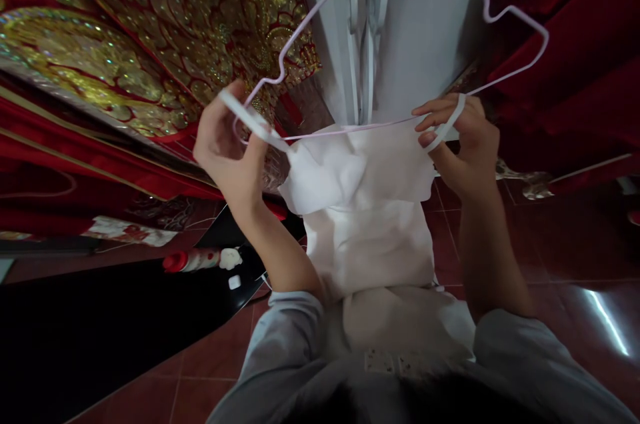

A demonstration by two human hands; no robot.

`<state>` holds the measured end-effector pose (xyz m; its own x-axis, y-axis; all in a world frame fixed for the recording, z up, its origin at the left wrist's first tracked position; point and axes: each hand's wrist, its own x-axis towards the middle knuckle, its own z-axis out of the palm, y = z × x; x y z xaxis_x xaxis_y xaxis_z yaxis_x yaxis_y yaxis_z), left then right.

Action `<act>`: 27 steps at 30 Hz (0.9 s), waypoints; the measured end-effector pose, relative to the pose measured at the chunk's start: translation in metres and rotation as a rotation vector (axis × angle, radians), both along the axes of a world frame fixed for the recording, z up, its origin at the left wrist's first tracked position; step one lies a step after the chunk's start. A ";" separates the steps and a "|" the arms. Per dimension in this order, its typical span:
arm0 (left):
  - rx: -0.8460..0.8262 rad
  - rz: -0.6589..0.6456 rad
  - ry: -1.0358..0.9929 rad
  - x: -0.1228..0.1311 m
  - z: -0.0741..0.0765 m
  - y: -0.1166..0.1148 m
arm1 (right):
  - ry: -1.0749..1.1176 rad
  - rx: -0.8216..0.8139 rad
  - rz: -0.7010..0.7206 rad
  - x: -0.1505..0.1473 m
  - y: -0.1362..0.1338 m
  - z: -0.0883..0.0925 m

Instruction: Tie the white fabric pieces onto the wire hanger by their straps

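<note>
A pale pink wire hanger spans the space in front of me, its hook end cut off at the top. Below its bottom bar hangs a white garment with thin straps, draped down toward my body. My left hand grips one white strap, stretched from fingers to thumb at the hanger's left lower corner. Across the fingers and thumb of my right hand runs the other white strap. The right fingertips are at the hanger's bottom bar; whether they pinch it I cannot tell.
Red clothing with gold sequins hangs close on the left, dark red fabric on the right. Metal bars stand before a pale panel. A black tabletop at lower left bears a red-capped bottle. The floor is red tile.
</note>
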<state>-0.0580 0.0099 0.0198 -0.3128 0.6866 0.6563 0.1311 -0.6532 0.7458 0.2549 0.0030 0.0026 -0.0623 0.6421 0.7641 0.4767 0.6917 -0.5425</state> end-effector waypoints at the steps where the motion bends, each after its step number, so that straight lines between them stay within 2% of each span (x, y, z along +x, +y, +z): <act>1: -0.053 -0.099 0.061 0.003 0.014 0.002 | 0.008 0.007 0.001 0.000 0.000 0.000; 3: -0.228 -0.146 0.071 0.008 0.037 0.009 | 0.010 0.023 -0.001 0.000 -0.001 -0.002; 4: -0.281 -0.146 0.057 0.010 0.043 0.014 | 0.013 0.031 -0.002 0.001 -0.001 -0.002; 6: -0.303 -0.113 0.026 0.010 0.046 0.022 | 0.020 0.045 -0.003 0.002 -0.001 -0.004; 9: -0.217 -0.019 -0.092 0.012 0.025 0.026 | 0.019 0.035 -0.013 0.003 -0.001 -0.007; 12: -0.195 0.050 -0.506 0.025 -0.008 0.018 | 0.008 -0.017 -0.037 -0.003 -0.001 -0.007; 13: -0.197 0.017 -0.598 0.033 -0.018 0.014 | 0.011 -0.029 -0.040 -0.005 -0.001 -0.007; 16: -0.188 -0.048 -0.578 0.054 -0.036 0.005 | 0.104 0.033 -0.045 -0.009 0.000 -0.010; 19: -0.177 -0.015 -0.448 0.062 -0.040 0.004 | 0.369 0.238 -0.147 0.009 0.005 -0.016; 22: -0.162 -0.023 -0.402 0.056 -0.037 0.005 | 0.565 0.352 -0.223 0.051 0.019 -0.017; 25: -0.170 -0.028 -0.340 0.050 -0.036 0.003 | 0.493 0.370 -0.245 0.087 0.040 -0.001; 27: -0.158 -0.022 -0.336 0.050 -0.035 0.002 | 0.308 0.255 -0.191 0.093 0.053 0.016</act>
<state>-0.0076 0.0121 -0.0152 -0.4765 0.7802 0.4053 -0.1508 -0.5267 0.8366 0.3477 0.0557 0.0190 0.2943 0.4087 0.8639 0.4518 0.7370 -0.5026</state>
